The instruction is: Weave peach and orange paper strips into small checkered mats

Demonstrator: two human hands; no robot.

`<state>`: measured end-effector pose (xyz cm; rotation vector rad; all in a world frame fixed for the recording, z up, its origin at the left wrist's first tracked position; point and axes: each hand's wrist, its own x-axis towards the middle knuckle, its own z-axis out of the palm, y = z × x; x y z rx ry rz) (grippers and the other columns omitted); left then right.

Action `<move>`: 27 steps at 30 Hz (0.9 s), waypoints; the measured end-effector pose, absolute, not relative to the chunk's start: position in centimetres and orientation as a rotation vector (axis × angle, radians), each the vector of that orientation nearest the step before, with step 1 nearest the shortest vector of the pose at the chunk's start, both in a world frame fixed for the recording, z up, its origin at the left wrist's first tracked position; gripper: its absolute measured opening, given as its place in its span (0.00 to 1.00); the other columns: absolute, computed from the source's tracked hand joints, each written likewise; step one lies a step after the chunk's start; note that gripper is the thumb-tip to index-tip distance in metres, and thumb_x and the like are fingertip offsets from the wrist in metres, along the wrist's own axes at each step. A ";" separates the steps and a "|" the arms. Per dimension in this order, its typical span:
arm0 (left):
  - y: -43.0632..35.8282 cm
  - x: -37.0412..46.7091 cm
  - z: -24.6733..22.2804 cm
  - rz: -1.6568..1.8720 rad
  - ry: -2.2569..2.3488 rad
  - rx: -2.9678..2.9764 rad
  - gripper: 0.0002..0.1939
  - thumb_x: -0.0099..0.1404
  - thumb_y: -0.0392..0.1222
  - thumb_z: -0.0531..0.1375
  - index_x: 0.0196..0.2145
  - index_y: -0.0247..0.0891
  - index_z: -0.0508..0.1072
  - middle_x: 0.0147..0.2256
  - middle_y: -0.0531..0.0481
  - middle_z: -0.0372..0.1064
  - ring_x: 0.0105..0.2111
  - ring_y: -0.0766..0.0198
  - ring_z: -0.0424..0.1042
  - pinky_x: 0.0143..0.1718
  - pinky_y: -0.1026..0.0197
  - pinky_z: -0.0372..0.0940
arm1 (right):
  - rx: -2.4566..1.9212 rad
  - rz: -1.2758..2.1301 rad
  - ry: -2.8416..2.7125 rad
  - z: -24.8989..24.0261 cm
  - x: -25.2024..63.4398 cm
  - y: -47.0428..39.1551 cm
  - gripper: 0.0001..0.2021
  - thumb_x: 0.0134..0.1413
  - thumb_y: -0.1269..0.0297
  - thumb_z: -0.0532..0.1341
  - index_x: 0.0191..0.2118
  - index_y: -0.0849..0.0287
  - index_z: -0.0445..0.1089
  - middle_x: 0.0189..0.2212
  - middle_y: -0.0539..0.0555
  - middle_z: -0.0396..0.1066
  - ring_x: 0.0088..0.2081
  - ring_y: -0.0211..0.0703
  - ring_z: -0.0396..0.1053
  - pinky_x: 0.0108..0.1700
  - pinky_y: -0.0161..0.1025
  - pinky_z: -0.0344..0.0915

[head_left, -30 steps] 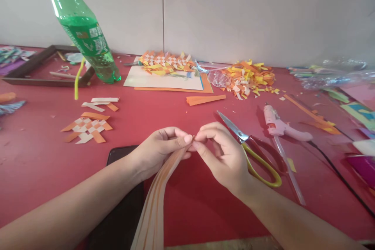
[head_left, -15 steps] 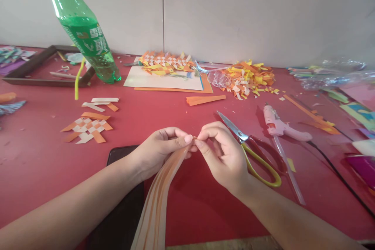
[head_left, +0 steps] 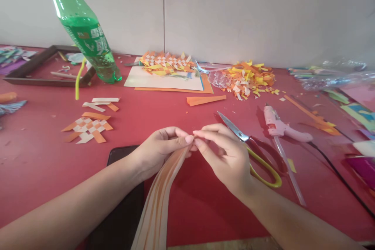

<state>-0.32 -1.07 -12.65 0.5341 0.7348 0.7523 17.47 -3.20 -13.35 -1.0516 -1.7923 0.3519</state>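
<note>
The left hand (head_left: pixel 164 146) pinched the bundle of paper strips (head_left: pixel 158 199) near its upper end, thumb along the top and fingers curled beneath. The right hand (head_left: pixel 228 156) had its thumb and index finger at that same end; whether they gripped the paper or only touched it, I could not tell. From the left hand the strips, cream and orange side by side, hung toward the person's body in a loose curve, out past the bottom of the view.

The paper looked light and thin, likely springy along its length yet quick to crease. The narrow end at the fingertips seemed the best place to hold the lot together; a grip far down the loose tails would probably let them fan apart, and a hard squeeze could leave folds.

Just beyond the right hand lay scissors (head_left: pixel 243 136) on the red surface (head_left: pixel 187 218), with a pink glue gun (head_left: pixel 274 123) farther to its right. Ahead and to the left of the left hand lay a checkered woven piece (head_left: pixel 89 127)
</note>
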 end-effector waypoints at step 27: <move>-1.1 -0.4 -12.2 0.749 0.766 0.519 0.14 0.51 0.41 0.76 0.26 0.33 0.76 0.27 0.49 0.80 0.28 0.70 0.77 0.36 0.69 0.71 | -0.981 0.289 -1.822 -12.9 17.3 -3.3 0.10 0.57 0.78 0.63 0.43 0.62 0.78 0.38 0.59 0.77 0.39 0.42 0.76 0.40 0.40 0.76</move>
